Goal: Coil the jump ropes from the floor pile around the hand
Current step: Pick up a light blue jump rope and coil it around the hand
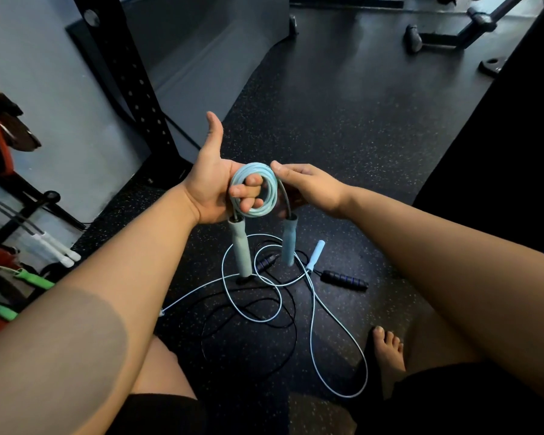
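Centre of frame: blue rope (258, 212) coiled round the curled fingers of the left hand (211, 183), right hand (311, 186) pinching the loops. I'd keep that pinch snug so the dangling handles (241, 246) don't unwind it.

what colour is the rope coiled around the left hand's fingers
The coiled rope is pale blue-green, matching its handles; the head view shows it best.

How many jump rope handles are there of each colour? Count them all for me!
Teal handles: 2, hanging from the teal rope coiled on the left hand
Pale blue handle: 1, on the floor
Black handles: 2, on the floor
White handles: 2, far left
Green handles: 2, far left
Total: 9
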Demonstrator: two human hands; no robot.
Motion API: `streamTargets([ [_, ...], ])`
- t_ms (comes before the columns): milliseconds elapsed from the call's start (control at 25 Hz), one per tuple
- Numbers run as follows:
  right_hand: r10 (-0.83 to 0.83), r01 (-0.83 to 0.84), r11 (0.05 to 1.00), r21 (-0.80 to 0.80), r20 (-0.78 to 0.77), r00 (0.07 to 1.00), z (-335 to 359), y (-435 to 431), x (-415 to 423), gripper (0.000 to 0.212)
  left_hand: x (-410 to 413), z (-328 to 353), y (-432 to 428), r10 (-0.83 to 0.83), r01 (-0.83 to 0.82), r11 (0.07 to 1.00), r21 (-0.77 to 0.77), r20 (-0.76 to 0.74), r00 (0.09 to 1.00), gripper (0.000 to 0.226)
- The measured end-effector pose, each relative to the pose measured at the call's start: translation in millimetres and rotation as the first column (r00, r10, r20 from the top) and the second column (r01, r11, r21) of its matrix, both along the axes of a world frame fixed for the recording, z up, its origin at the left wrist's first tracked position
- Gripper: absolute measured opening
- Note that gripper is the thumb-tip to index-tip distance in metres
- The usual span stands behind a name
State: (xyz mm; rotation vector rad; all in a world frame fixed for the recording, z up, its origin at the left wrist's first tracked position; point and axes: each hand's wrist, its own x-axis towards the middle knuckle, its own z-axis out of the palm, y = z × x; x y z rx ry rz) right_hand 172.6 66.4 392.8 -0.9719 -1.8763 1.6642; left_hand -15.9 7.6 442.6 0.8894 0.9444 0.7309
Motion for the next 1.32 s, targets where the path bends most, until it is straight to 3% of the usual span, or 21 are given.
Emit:
streamTargets([
  [120,0.095,-0.096,0.995,-0.009,-0.070,0.993,0.5,-2.9,-1.3,0.033,-2.2,-1.2,1.0,0.016,-0.015,0.999,0.030,-0.014,1.000,0.101],
  [240,0.058,-0.055,0.998,0.028,-0.132,0.990,3.8,-3.8,-7.5,0.020,-3.0,-4.3,2.8,0.084,-0.082,0.996,0.047,-0.036,0.996,0.100],
  [400,-0.020,0.040,0.985,0.170,-0.116,0.993,3.1,-3.4,-15.0,0.023,0.1,-8.1,5.9,0.213,-0.211,0.977,0.044,-0.062,0.975,0.096],
  [600,-0.066,0.066,0.948,0.311,-0.010,0.998,-1.7,-4.8,-24.3,0.050,1.1,-12.9,9.2,0.347,-0.338,0.938,0.081,-0.151,0.926,0.094],
  [840,-0.103,0.100,0.943,0.317,-0.006,0.995,2.8,-12.2,-31.0,0.029,-2.7,-24.9,16.4,0.601,-0.507,0.796,0.330,-0.331,0.728,0.090],
  [960,-0.147,0.138,0.934,0.330,0.003,0.989,5.2,-16.4,-35.6,0.030,-15.3,-30.2,17.8,0.530,-0.438,0.839,0.324,-0.304,0.792,0.088],
  [1040,-0.170,0.155,0.938,0.311,0.019,0.985,5.9,-18.8,-36.7,0.034,-22.5,-30.2,13.6,0.451,-0.383,0.874,0.299,-0.207,0.868,0.070],
  [1120,-0.176,0.159,0.942,0.297,0.032,0.984,7.3,-22.1,-39.7,0.034,-27.2,-25.8,4.1,0.431,-0.371,0.874,0.314,-0.145,0.891,0.036],
  [1320,-0.159,0.121,0.935,0.333,0.088,0.983,25.1,-36.4,-59.9,0.028,-46.7,-14.5,-31.1,0.510,-0.430,0.819,0.380,-0.139,0.849,0.017],
])
